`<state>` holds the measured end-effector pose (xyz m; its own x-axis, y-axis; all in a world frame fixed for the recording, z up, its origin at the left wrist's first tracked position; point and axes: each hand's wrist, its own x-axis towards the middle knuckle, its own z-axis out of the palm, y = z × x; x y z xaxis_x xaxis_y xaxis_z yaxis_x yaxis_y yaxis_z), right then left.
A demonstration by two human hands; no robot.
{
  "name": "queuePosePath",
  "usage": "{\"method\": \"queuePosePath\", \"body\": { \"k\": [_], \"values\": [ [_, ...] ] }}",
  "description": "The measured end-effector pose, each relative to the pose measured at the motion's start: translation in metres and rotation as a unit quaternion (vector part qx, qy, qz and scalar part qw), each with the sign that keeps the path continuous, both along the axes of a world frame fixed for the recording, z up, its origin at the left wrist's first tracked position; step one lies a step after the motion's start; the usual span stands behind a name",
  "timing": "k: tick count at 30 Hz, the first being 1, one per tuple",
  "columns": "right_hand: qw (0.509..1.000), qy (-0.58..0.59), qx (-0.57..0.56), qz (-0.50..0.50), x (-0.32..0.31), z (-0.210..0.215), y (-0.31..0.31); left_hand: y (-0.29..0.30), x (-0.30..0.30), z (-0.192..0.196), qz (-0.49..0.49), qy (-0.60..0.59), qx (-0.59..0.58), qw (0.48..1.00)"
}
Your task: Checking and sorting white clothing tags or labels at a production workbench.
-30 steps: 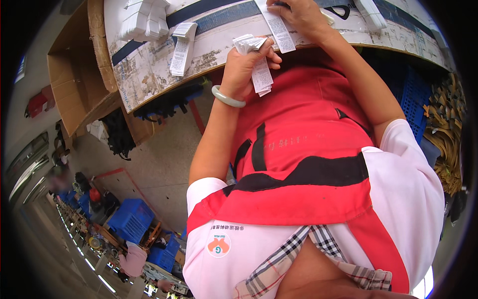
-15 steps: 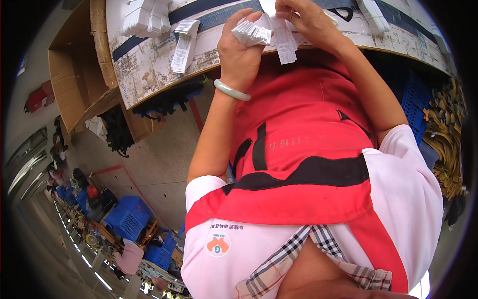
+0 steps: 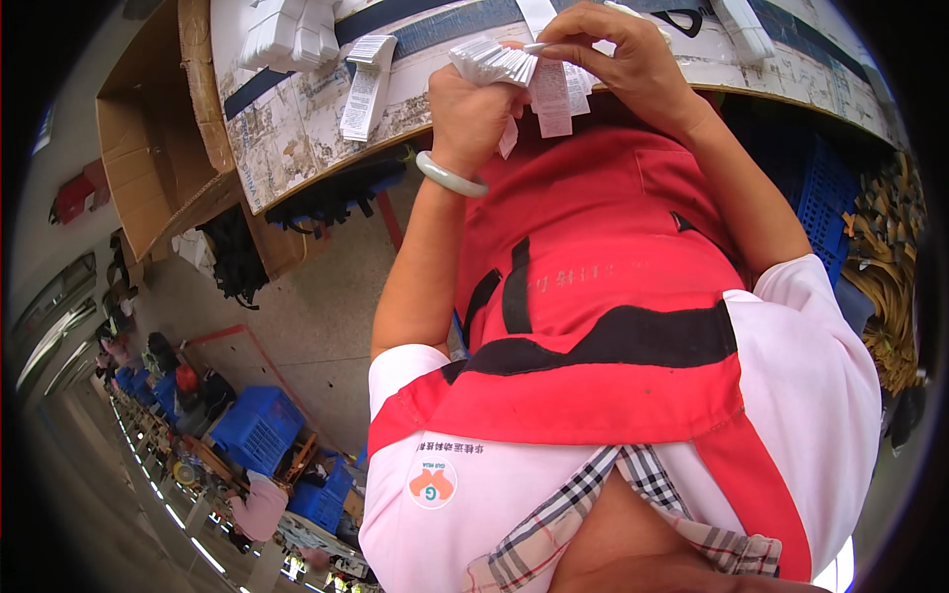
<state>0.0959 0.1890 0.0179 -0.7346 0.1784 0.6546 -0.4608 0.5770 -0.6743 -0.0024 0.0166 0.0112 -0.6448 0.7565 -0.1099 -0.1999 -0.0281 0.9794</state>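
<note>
My left hand (image 3: 473, 117), with a pale bangle at its wrist, is closed around a thick stack of folded white labels (image 3: 491, 61) whose edges fan out at the top. Just right of it, my right hand (image 3: 621, 51) pinches the end of a white label (image 3: 553, 99) between thumb and fingertips. That printed strip hangs down past the table edge, with more strips close behind it. On the table to the left lies a separate small pile of printed labels (image 3: 368, 91).
The worn white table (image 3: 297, 138) runs across the top. Bundles of white labels (image 3: 287, 35) lie at its left, another bundle (image 3: 743, 32) at its right. An open cardboard box (image 3: 158, 128) stands left. Below right are a blue crate (image 3: 822, 203) and brown strips (image 3: 890, 287).
My left hand has turned and dropped slightly with the stack. My right hand has come left and down beside it, now pinching a label. The hanging strips have shifted.
</note>
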Motion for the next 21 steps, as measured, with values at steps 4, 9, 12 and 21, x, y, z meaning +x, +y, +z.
{"method": "queuePosePath", "body": {
  "k": [4, 9, 12, 21],
  "values": [
    [0.978, -0.2, -0.031, -0.044, 0.01, 0.03, -0.012, -0.006, 0.003, 0.004, 0.014, 0.033, 0.019, 0.999],
    [0.973, -0.222, -0.06, -0.025, 0.01, 0.03, -0.012, -0.006, 0.005, -0.002, 0.039, 0.096, 0.038, 0.994],
    [0.992, -0.102, -0.074, 0.027, 0.005, 0.003, -0.002, -0.003, 0.006, -0.007, 0.034, 0.101, 0.043, 0.993],
    [0.953, -0.288, -0.097, -0.001, 0.019, 0.006, -0.003, -0.007, 0.006, -0.007, 0.038, 0.076, 0.025, 0.996]
  ]
}}
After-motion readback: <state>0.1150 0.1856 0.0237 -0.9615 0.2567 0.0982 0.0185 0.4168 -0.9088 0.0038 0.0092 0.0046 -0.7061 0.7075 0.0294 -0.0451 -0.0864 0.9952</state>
